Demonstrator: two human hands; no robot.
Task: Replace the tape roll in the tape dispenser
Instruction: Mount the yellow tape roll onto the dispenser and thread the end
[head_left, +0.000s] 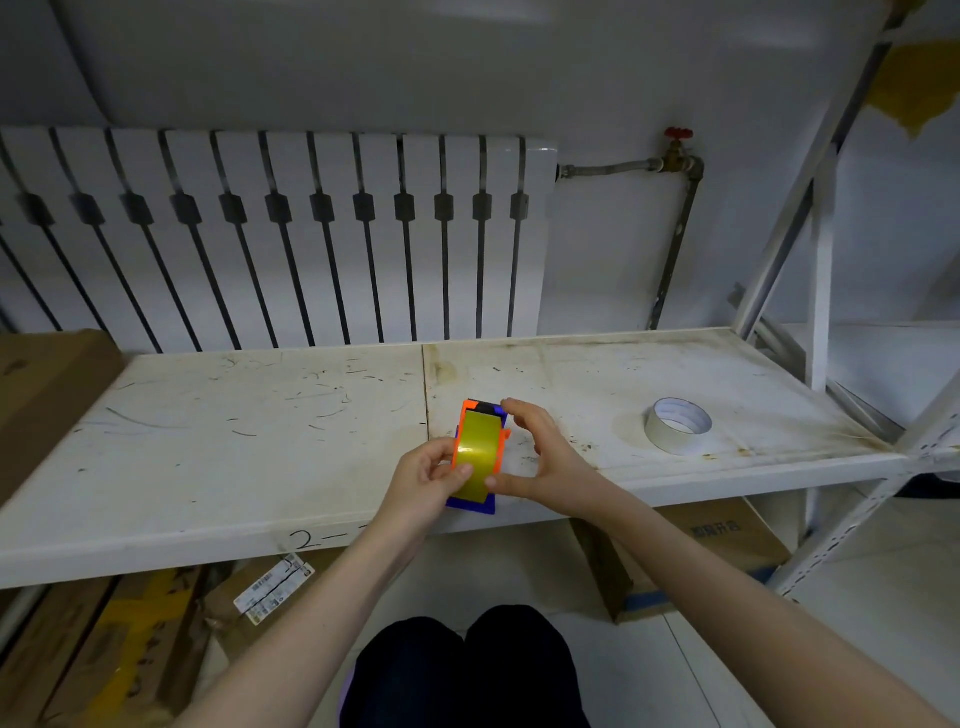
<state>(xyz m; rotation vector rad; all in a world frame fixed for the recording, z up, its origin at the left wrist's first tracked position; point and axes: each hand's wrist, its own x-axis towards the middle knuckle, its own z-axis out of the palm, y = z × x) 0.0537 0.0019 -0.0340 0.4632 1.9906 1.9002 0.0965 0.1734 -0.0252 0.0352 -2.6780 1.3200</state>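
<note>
Just past the shelf's (208, 441) front edge, the left hand (426, 475) pinched the tape dispenser (470, 504), thumb on its yellow roll (475, 449). The right hand (540, 457) spanned it, forefinger and thumb curled. The shelf ran wide leftward; a white roll (678, 426) lay well right.

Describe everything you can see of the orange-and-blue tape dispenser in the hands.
The orange and blue plastic tape dispenser has orange side frames, a blue near end and a black piece at the far end. A glossy yellow-green tape roll fills it. It is held over the front edge of the scuffed white shelf. The left hand grips its left side, thumb on the tape; the right hand holds it from the right, fingertip at the far end, thumb lower down.
</note>
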